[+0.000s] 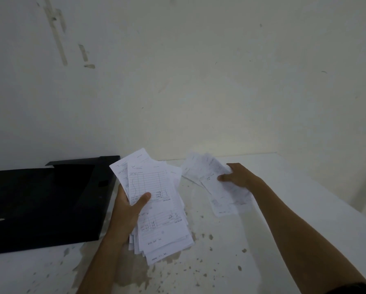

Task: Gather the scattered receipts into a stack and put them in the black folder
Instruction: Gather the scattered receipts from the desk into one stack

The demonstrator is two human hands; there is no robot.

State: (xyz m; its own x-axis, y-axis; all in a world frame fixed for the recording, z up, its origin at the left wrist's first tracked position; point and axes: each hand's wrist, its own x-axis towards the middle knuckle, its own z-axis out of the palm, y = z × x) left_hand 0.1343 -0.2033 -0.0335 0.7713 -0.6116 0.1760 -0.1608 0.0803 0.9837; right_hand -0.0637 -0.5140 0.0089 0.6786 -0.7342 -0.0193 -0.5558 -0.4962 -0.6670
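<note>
My left hand point(129, 213) grips a fanned stack of white receipts point(156, 204) above the table, thumb pressed on the top sheet. To the right, my right hand point(237, 177) pinches a few more receipts point(211, 179), blurred; whether they are lifted off the table or lying on it I cannot tell. The black folder point(44, 204) lies flat on the table at the left, its near edge beside my left wrist. Whether it is open cannot be told in the dim light.
The white table point(283, 230) is stained with brown spots in the middle and front. A pale wall point(177, 81) rises right behind it, and the table's right edge runs diagonally at the far right.
</note>
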